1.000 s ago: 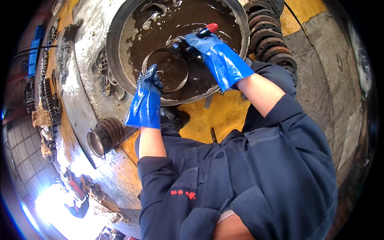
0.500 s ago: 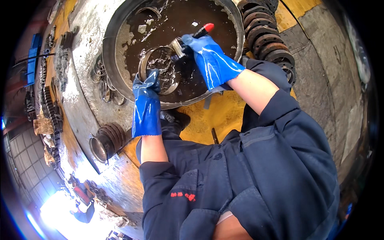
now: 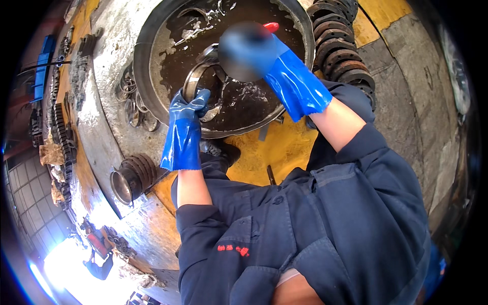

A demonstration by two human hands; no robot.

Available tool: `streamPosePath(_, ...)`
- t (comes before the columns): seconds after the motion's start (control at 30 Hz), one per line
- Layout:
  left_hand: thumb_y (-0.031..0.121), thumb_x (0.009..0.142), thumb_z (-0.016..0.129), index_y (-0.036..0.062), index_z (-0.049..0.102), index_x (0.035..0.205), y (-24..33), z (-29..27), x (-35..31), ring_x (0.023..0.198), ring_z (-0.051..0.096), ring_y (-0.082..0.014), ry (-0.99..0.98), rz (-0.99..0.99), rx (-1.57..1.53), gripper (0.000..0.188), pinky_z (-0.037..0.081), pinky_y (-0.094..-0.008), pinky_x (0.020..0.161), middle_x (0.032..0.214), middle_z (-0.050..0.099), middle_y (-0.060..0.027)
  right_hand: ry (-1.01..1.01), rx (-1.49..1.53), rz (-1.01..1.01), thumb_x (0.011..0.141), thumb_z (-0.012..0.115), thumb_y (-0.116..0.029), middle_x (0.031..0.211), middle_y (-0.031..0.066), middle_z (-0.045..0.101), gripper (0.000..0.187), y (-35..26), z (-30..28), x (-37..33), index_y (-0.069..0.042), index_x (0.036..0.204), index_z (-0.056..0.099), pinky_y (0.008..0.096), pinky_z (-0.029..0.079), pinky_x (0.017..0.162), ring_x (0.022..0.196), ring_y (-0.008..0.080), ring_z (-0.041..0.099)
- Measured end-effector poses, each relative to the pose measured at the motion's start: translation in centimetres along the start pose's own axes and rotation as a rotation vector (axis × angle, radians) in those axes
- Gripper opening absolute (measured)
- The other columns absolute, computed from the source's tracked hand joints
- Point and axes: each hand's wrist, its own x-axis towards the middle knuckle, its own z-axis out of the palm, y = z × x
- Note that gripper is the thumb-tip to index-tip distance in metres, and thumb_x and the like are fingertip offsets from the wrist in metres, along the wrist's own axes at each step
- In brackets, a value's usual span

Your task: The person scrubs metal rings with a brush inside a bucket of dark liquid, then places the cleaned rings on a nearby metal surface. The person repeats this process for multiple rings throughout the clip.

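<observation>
My left hand (image 3: 187, 114), in a blue rubber glove, is closed round the near-left edge of a metal ring (image 3: 193, 78). The ring is tilted over dark liquid in a large round basin (image 3: 144, 63). My right hand (image 3: 267, 58), gloved the same way, is at the ring's far right side. It grips a tool with a red handle end (image 3: 272, 27). A dark blur covers its fingers and the tool's head; the earlier frame shows the fingers wrapped round the dark handle. Another curved metal piece (image 3: 190, 14) lies in the liquid at the basin's far side.
Stacked dark rings (image 3: 335, 48) line the basin's right side. Several thin rings (image 3: 134, 109) lie on the floor at its left. A ribbed metal cylinder (image 3: 133, 178) stands nearer, left of my legs. Glaring light (image 3: 76, 269) fills the lower left, beside a red object (image 3: 99, 244).
My right hand and its tool have shifted slightly along the ring. The ring has been tilted more upright in my left hand. White flecks in the liquid have drifted.
</observation>
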Motion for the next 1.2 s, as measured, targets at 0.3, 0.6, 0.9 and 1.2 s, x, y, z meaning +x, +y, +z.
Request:
streamPosePath(0.3, 0.009, 0.091, 0.080, 0.0052, 0.073, 0.114, 0.3, 1.3, -0.7, 0.060, 0.054, -0.0092, -0.072, -0.001, 0.279, 0.024, 0.038, -0.0244, 0.053, 0.079, 0.064, 0.0009, -0.129, -0.911, -0.118, 0.092, 0.080, -0.024, 0.095, 0.0065, 0.078, 0.022, -3.2, 3.5, -3.7, -0.012, 0.111, 0.079, 0.0344, 0.061, 0.082, 0.084, 0.0198, 0.074)
streamPosePath(0.6, 0.011, 0.099, 0.068, 0.0088, 0.062, 0.092, 0.3, -4.7, 1.0, 0.046, 0.039, -0.0072, -0.201, 0.224, -0.398, 0.009, 0.034, -0.0268, 0.048, 0.057, 0.043, 0.0049, 0.707, 0.144, 0.255, 0.092, 0.079, -0.019, 0.095, 0.0117, 0.079, 0.024, 1.7, -2.3, -2.2, 0.000, 0.107, 0.078, 0.0288, 0.060, 0.058, 0.070, 0.0183, 0.074)
streamPosePath(0.9, 0.026, 0.106, 0.062, 0.0119, 0.069, 0.094, -0.8, -5.5, 2.8, 0.044, 0.032, -0.0066, -0.027, 0.189, -0.822, 0.020, 0.029, -0.0301, 0.050, 0.051, 0.037, 0.0103, 0.767, 0.228, 0.436, 0.094, 0.080, -0.024, 0.090, 0.0074, 0.075, 0.023, 2.6, 1.3, -4.6, -0.004, 0.106, 0.077, 0.0300, 0.060, 0.056, 0.065, 0.0162, 0.070)
streamPosePath(1.2, 0.035, 0.101, 0.073, 0.0157, 0.064, 0.095, -0.7, -2.6, 3.7, 0.048, 0.039, -0.0099, 0.265, -0.049, -0.476, 0.022, 0.034, -0.0303, 0.048, 0.060, 0.043, 0.0071, 0.478, -0.850, 0.586, 0.090, 0.066, -0.048, 0.097, 0.0167, 0.076, 0.047, 1.8, 1.1, -5.9, -0.005, 0.106, 0.077, 0.0401, 0.055, 0.089, 0.093, 0.0292, 0.073)
